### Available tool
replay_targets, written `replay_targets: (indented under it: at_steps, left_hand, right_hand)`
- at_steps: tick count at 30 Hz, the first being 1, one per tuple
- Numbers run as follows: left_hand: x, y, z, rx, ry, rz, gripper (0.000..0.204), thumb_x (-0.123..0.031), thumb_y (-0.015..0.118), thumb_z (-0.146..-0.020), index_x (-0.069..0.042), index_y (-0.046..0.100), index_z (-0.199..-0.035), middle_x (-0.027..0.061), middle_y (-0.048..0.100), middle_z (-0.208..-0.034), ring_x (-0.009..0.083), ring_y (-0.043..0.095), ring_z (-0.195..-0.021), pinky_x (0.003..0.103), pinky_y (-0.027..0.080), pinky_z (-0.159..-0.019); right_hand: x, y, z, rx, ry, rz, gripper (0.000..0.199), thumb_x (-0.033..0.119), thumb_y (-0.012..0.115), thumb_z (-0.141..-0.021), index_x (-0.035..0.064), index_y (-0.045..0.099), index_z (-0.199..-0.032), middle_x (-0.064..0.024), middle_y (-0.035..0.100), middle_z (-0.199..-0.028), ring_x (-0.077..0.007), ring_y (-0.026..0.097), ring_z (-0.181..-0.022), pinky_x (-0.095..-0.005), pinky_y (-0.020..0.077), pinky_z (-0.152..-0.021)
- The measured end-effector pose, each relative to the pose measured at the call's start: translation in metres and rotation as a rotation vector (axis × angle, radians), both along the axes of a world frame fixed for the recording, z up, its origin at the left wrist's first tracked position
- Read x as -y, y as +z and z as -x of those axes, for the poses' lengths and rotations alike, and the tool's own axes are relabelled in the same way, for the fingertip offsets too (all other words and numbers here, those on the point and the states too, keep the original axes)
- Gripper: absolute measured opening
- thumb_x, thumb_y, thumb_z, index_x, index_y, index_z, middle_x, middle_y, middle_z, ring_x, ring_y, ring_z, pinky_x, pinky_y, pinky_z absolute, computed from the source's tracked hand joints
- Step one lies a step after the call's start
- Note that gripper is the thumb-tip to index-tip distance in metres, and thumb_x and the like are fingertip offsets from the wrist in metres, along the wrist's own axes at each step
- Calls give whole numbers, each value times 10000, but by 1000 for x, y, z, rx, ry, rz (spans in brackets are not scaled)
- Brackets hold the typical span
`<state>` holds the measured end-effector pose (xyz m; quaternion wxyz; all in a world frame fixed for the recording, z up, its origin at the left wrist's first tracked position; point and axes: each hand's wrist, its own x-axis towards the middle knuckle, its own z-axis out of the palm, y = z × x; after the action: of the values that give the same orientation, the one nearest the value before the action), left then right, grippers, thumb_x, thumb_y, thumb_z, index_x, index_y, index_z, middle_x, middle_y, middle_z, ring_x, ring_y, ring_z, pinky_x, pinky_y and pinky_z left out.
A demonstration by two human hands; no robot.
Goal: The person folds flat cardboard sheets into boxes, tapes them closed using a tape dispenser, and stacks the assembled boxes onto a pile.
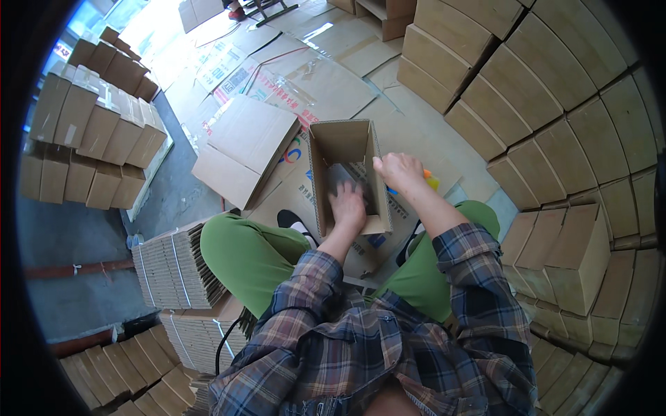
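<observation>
Brown cardboard is making up the open box [340,142] standing upright between the person's feet, on a floor covering [326,90] of flattened cartons. Seen from the head view, the tall, narrow box is looking easy to upset: if the left hand [348,206] were pressing hard against one wall, or the forearm leaning on the near rim, the carton could be tipping, skidding over the cardboard, or creasing along its edge. The knees in green trousers [243,249] are flanking it, so a careless shift of a leg could be knocking it too. Something orange and yellow [431,180] is showing beside the right hand [401,171]; if it is only loosely held, it could be dropping.

As for the grip, the left one is hanging down inside the box, fingers spread and blurring, above or against a greyish patch [338,173]; whether it is touching that, I cannot tell. The right one is curling at the box's right rim, its near edge apparently meeting the cardboard; whether it is pinching the rim or the coloured thing is staying hidden from me. Off to the left, a second carton [246,142] is lying beside the box.
</observation>
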<state>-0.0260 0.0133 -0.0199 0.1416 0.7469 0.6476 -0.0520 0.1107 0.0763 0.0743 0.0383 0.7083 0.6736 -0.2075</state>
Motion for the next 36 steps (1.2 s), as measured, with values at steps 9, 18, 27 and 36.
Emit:
replay_targets:
  at_steps: [9,18,27,36]
  left_hand:
    - [-111,75,21,120,151,-557,342,-150,631,-782,-157,629,-1124,79,587,-1202,291,466,-1213,490,344,-995]
    - [-82,5,19,208,146,-424,213,-263,652,-800,-134,717,-957,55,578,-1053,260,569,-998,421,486,-863]
    - [-120,37,6,1060,332,333,364,-358,651,-867,-13,682,-982,106,677,-883,184,635,-747,309,511,-707]
    - [-113,12,46,1508,693,524,394,-310,529,-960,48,607,-1107,154,665,-1003,259,661,-820,385,539,-748]
  right_hand:
    - [-4,2,10,-23,19,3,494,461,449,-922,55,730,-920,-195,695,-957,-337,674,-933,-426,527,-809]
    - [-6,8,13,15,8,15,488,445,441,-926,50,728,-921,-180,700,-952,-329,677,-929,-418,527,-815]
    - [-11,4,32,1,72,59,540,511,434,-919,55,724,-940,-192,695,-957,-346,669,-929,-439,522,-827]
    - [-13,26,19,-42,42,205,761,748,497,-793,60,706,-1042,-142,692,-1050,-292,646,-1022,-401,505,-841]
